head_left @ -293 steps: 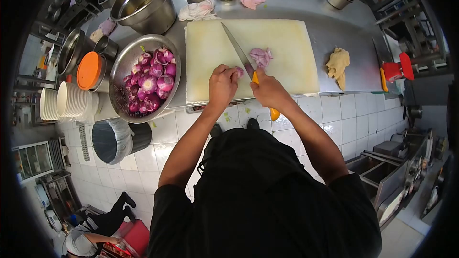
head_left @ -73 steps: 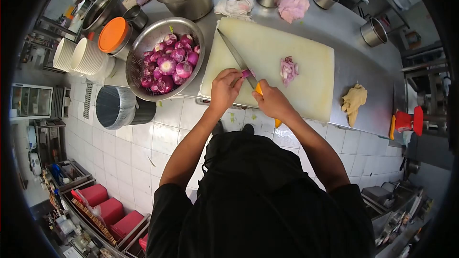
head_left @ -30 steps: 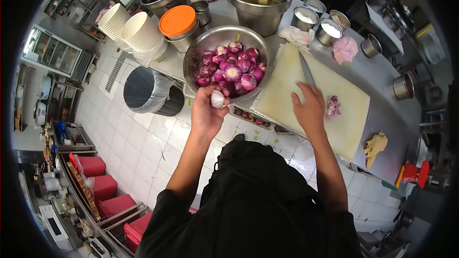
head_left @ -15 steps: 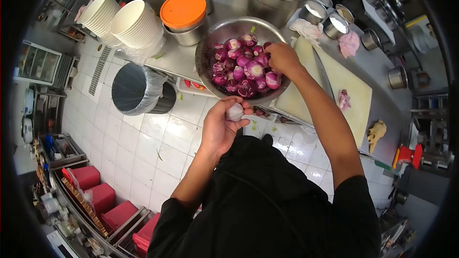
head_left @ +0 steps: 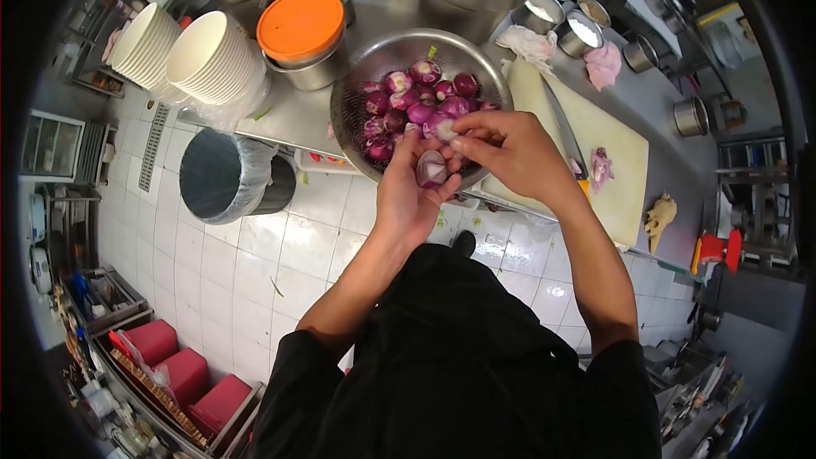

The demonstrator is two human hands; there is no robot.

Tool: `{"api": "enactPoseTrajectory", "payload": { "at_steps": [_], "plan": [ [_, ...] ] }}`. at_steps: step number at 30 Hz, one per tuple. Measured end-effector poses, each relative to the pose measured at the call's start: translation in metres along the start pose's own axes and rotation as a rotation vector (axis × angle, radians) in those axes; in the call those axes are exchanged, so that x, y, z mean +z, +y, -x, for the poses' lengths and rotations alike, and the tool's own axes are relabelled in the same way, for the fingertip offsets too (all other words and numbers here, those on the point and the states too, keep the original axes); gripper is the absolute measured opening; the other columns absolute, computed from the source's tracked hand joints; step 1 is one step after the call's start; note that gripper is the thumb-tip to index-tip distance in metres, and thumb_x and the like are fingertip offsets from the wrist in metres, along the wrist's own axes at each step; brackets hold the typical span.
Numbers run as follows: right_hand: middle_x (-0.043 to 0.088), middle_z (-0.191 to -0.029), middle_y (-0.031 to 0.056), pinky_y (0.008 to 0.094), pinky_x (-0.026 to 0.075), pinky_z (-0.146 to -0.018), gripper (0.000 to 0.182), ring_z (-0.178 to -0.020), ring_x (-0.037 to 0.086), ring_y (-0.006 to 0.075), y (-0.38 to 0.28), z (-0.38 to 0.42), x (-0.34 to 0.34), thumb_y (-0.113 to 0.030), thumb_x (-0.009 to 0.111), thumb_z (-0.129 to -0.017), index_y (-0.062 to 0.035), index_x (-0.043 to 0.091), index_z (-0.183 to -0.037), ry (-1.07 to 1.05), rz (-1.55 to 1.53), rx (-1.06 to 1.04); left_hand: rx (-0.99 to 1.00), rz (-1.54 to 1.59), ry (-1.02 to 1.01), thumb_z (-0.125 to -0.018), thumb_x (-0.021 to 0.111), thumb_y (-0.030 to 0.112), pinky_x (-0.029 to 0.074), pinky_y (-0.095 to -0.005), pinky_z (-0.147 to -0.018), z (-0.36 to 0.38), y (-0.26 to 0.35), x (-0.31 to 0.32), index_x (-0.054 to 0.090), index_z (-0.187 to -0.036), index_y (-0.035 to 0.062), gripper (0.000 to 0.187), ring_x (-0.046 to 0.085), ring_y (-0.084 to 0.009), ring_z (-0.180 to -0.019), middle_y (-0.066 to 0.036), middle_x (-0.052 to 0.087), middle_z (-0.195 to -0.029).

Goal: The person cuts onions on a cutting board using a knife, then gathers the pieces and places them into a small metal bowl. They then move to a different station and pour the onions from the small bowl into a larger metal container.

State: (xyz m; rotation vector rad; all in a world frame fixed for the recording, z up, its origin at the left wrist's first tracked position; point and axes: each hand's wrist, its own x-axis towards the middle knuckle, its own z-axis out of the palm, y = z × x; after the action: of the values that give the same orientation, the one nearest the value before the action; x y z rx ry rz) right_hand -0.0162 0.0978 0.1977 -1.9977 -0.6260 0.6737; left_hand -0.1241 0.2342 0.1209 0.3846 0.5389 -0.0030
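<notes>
Over the near rim of a perforated steel colander [head_left: 342, 110], the left hand [head_left: 406, 195] cups a pale onion [head_left: 432, 169] in curled fingers. Just beside it, the right hand [head_left: 520, 153] pinches a purple onion [head_left: 440, 127] between thumb and finger, covering part of the colander. Whole purple onions [head_left: 399, 82] fill the bowl behind.

To the right lies a cutting board [head_left: 608, 140] bearing a knife [head_left: 563, 123], its yellow handle partly hidden by the right forearm, and chopped onion [head_left: 602, 168]. Beyond the board's far end sit a white cloth [head_left: 529, 44], a pink cloth [head_left: 603, 65] and small steel pots [head_left: 584, 31], two with white contents. A large pot [head_left: 474, 0] stands behind the colander; an orange lid [head_left: 300, 25] and stacked pale bowls [head_left: 214, 59] stand left.

All rest on a steel table [head_left: 297, 110], with a yellowish cloth [head_left: 660, 219] past the board's right side. Below left, a lined bin [head_left: 217, 174] stands on white tiles [head_left: 306, 246]; red containers [head_left: 183, 374] line the near left.
</notes>
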Motion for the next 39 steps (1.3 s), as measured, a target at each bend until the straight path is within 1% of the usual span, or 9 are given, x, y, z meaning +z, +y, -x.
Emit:
{"api": "enactPoseTrajectory", "payload": {
  "at_steps": [6,11,14,19,22,24,28,36,39],
  "plan": [
    [0.075,-0.092,0.0154,0.0446,0.056,-0.086,0.031,-0.09,0.071,0.0386,0.02,-0.057,0.006,-0.02,0.075,-0.081,-0.005,0.075,-0.108,0.148,0.406,-0.313,-0.145,0.007,-0.008,-0.101,0.065,0.037,0.044,-0.0272,-0.06,0.006,-0.003,-0.002,0.063,-0.087,0.0144,0.027,0.063,-0.0165,-0.071,-0.002,0.066,-0.079],
    [0.075,-0.094,0.0172,0.0458,0.054,-0.094,0.027,-0.096,0.071,0.0377,0.07,-0.146,0.06,-0.015,0.067,-0.079,-0.0076,0.077,-0.103,0.15,0.713,-0.573,-0.159,-0.004,-0.013,-0.099,0.069,0.033,0.041,-0.0266,-0.055,0.031,-0.015,-0.015,0.062,-0.084,0.0138,0.025,0.058,-0.0155,-0.071,-0.004,0.065,-0.081],
    [0.075,-0.098,0.02,0.0464,0.054,-0.096,0.027,-0.1,0.07,0.0387,0.063,-0.164,0.064,-0.012,0.066,-0.078,-0.0063,0.078,-0.101,-0.132,0.732,-0.374,-0.173,-0.108,0.044,-0.098,0.07,0.03,0.041,-0.0267,-0.055,0.052,-0.02,-0.014,0.061,-0.084,0.0124,0.024,0.058,-0.0155,-0.074,-0.004,0.064,-0.084],
    [0.074,-0.099,0.0207,0.0465,0.055,-0.09,0.027,-0.098,0.07,0.0397,0.056,-0.146,0.043,-0.01,0.065,-0.08,-0.0085,0.077,-0.105,0.045,0.548,-0.369,-0.212,-0.119,-0.105,-0.097,0.071,0.019,0.039,-0.0242,-0.056,0.068,-0.029,-0.04,0.063,-0.09,0.0093,0.014,0.058,-0.0125,-0.077,-0.002,0.062,-0.084],
    [0.072,-0.096,0.0184,0.0434,0.055,-0.082,0.024,-0.087,0.069,0.0372,0.05,-0.085,-0.008,-0.009,0.066,-0.084,-0.0061,0.074,-0.106,0.221,0.377,-0.391,0.021,-0.416,-0.088,-0.094,0.072,0.01,0.042,-0.0246,-0.056,0.079,-0.01,-0.027,0.069,-0.099,0.0053,0.008,0.056,-0.0097,-0.071,-0.001,0.061,-0.08],
    [0.07,-0.095,0.0173,0.0411,0.055,-0.078,0.02,-0.084,0.068,0.0341,0.073,-0.036,-0.048,-0.007,0.067,-0.085,-0.0029,0.073,-0.104,0.379,0.375,-0.325,0.683,-1.1,-0.031,-0.085,0.077,0.001,0.043,-0.0256,-0.057,0.061,0.024,-0.026,0.072,-0.102,0.0096,0.02,0.061,-0.0116,-0.069,-0.002,0.066,-0.083],
    [0.069,-0.1,0.0181,0.0402,0.056,-0.079,0.02,-0.088,0.069,0.0335,0.168,0.029,-0.083,0.003,0.068,-0.083,0.0007,0.071,-0.102,0.533,0.526,-0.12,1.15,-1.998,-0.101,-0.079,0.075,0.006,0.056,-0.0387,-0.077,-0.021,0.108,0.013,0.076,-0.113,0.0119,0.035,0.071,-0.0294,-0.091,-0.012,0.073,-0.093],
    [0.066,-0.127,0.0194,0.0438,0.055,-0.096,0.045,-0.114,0.065,0.0396,0.243,0.074,-0.057,0.008,0.066,-0.08,-0.0066,0.068,-0.122,0.589,0.6,-0.244,0.376,-2.947,-0.361,-0.076,0.072,0.009,0.057,-0.0457,-0.09,-0.16,0.142,0.007,0.076,-0.104,0.011,0.029,0.07,-0.0343,-0.103,-0.015,0.073,-0.101],
    [0.065,-0.129,0.0188,0.0441,0.052,-0.1,0.05,-0.118,0.063,0.0389,0.225,0.102,-0.067,0.008,0.066,-0.08,-0.0074,0.067,-0.127,0.655,0.611,-0.186,0.566,-2.954,-0.534,-0.075,0.074,0.008,0.056,-0.0453,-0.09,-0.162,0.143,0.0,0.075,-0.104,0.012,0.029,0.069,-0.0324,-0.103,-0.013,0.073,-0.099]
  ]
}}
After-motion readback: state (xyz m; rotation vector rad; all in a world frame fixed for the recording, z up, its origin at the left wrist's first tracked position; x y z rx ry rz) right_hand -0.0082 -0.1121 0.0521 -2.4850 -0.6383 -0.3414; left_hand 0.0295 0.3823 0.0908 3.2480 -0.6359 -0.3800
